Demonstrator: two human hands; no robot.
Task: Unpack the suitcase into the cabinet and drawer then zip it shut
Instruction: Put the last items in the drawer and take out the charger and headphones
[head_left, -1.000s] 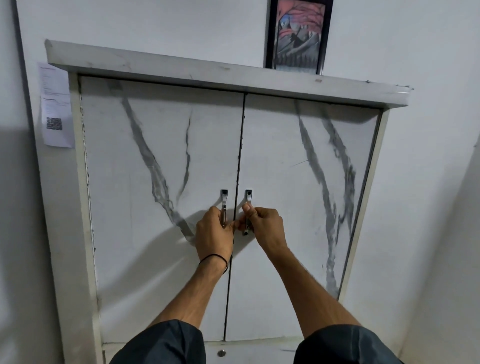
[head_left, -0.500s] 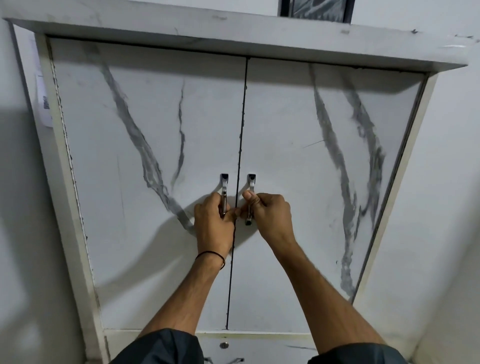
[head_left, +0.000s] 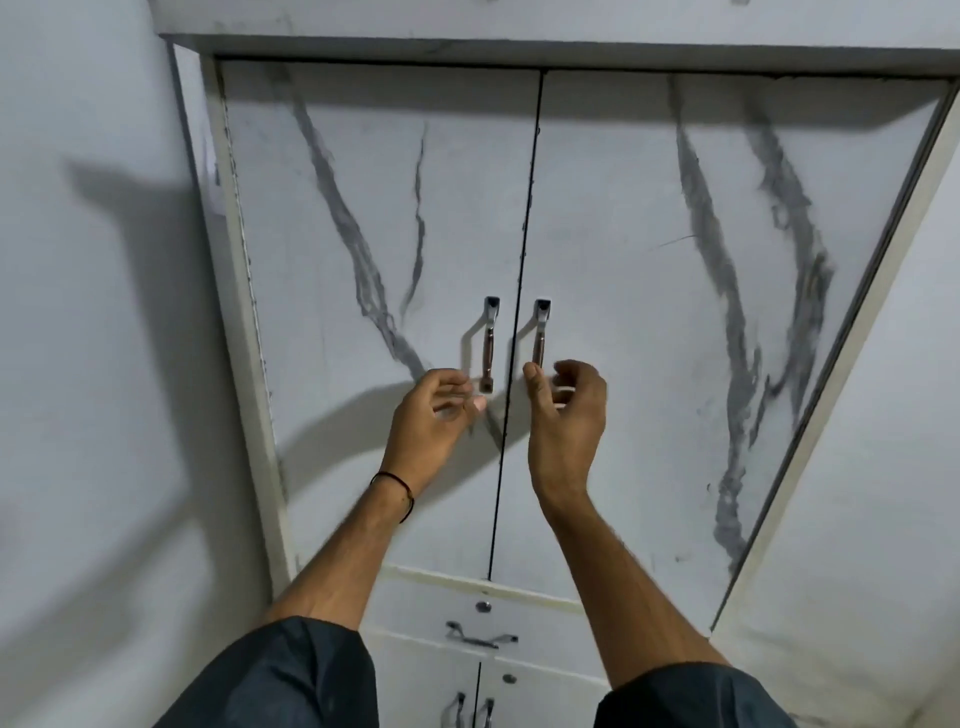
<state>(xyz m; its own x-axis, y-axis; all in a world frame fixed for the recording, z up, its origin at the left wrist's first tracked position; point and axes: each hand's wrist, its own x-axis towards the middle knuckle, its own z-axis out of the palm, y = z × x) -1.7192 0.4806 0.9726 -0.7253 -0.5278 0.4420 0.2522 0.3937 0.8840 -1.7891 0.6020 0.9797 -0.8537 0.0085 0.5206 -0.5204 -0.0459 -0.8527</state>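
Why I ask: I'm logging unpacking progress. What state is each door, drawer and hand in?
Upper left door: shut.
Upper right door: shut.
Drawer: shut.
Lower doors: shut.
Left hand: loosely curled, empty, just off the left handle.
Right hand: loosely curled, empty, by the right handle.

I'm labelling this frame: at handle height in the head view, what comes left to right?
left wall → left side of the cabinet frame → left hand → left handle → gap between the doors → right hand → right side of the cabinet frame → right wall
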